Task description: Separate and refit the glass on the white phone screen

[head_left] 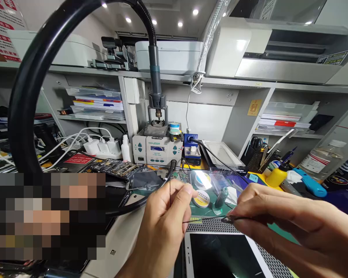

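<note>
Between left hand (pixel 168 218) and right hand (pixel 292 216), both pinching it, runs a dark wire (pixel 211 219).

We count one left hand (pixel 165 220) at lower centre, one right hand (pixel 295 224) at lower right and at least one wire (pixel 211 218) between. We see one white-framed tablet (pixel 223 255) at the bottom, two round tubs (pixel 201 199) right of centre, three white plugs (pixel 113 146) at centre left, one yellow bottle (pixel 276 177) and one clear bottle (pixel 319 162) at right.
</note>
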The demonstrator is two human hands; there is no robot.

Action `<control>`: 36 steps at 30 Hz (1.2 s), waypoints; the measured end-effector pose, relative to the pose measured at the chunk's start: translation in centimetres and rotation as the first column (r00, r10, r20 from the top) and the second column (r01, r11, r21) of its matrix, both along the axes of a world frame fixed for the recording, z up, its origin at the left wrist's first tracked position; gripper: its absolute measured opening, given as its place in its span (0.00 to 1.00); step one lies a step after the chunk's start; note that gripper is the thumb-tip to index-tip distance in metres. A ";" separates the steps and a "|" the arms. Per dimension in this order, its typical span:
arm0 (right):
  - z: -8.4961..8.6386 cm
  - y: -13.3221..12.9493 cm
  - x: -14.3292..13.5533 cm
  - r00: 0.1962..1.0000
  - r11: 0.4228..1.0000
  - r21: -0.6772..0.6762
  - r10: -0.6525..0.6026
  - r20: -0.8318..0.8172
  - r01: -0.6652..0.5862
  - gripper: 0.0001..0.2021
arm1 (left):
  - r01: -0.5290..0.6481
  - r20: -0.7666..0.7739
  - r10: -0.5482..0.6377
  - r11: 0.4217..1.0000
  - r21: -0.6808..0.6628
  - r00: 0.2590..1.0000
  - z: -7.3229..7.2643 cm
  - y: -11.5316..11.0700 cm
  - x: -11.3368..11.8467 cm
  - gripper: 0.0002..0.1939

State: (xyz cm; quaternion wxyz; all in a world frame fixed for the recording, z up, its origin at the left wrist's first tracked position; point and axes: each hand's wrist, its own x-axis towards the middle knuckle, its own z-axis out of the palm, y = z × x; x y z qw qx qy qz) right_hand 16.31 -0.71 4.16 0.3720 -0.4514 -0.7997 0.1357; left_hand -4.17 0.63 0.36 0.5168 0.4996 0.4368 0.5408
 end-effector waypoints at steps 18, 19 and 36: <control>1.5 1.6 -2.0 0.882 0.969 -0.059 0.241 0.405 -0.238 0.09 | 0.054 0.064 -0.057 0.997 0.046 0.996 -0.3 -0.3 0.0 0.16; 1.5 1.7 -1.9 0.884 0.965 -0.054 0.256 0.391 -0.255 0.09 | 0.062 0.068 -0.065 0.997 0.047 0.996 -0.3 -0.4 0.1 0.16; 0.3 1.3 -2.2 0.916 0.965 0.077 0.209 0.343 -0.249 0.06 | 0.156 0.058 -0.158 0.987 0.051 0.986 -0.4 -0.4 -0.4 0.17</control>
